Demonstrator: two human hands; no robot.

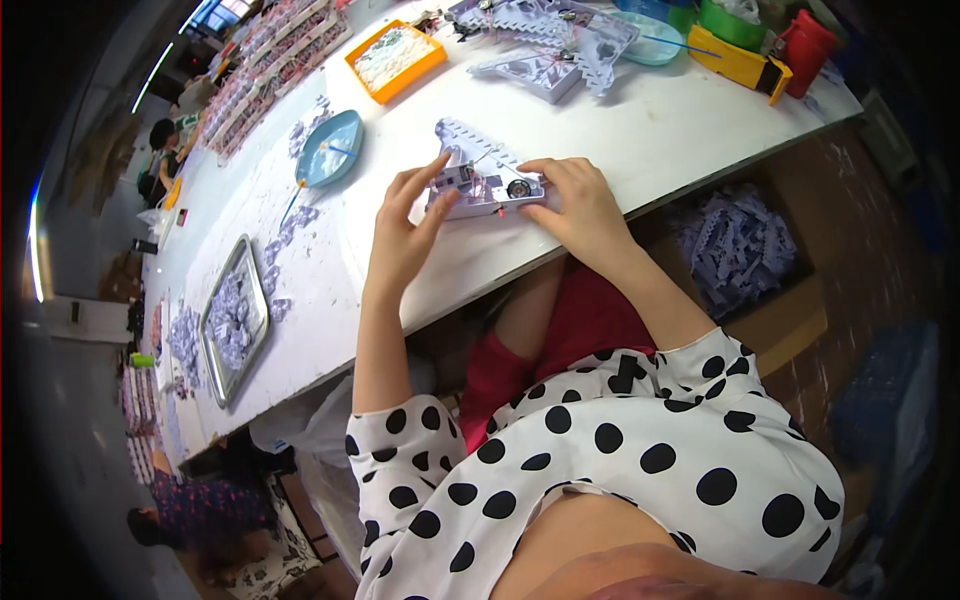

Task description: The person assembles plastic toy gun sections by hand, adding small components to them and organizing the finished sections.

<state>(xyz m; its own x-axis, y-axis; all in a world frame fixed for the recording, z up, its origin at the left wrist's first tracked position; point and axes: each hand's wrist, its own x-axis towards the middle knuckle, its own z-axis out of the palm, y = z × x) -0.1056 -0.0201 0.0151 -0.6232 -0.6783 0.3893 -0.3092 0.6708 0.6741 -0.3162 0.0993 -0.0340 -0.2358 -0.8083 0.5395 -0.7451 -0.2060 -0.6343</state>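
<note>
Here, a pale lilac plastic assembly with a toothed edge and a small round dark part (pixel 487 186) is gripped from both sides near the front edge of the long white worktable (pixel 640 130). The left hand (pixel 405 235) is closed on the assembly's left end, its thumb raised against the near side and its fingers curled over the top. The right hand (pixel 580 205) is clamped on the right end, with fingers spread across the top and the thumb tucked along the near edge. The assembly is held just above or on the tabletop; which of the two cannot be told. Beyond the hands, a light blue shallow plastic dish (pixel 329 147) is seen to the left, with a thin stick resting in it, and loose lilac parts are scattered beside it. Farther back an orange rectangular tray filled with pale pieces (pixel 396 60) is set, and near it a heap of more lilac toothed frames (pixel 555 45) is piled. At the far right corner a yellow box-shaped tool (pixel 738 62), a red container (pixel 808 44) and a green bowl (pixel 730 22) are grouped. Toward the left end of the table a metal rectangular tray of small lilac pieces (pixel 236 318) is placed. Under the table on the right, a cardboard box of lilac plastic scraps (pixel 745 250) is kept.
</note>
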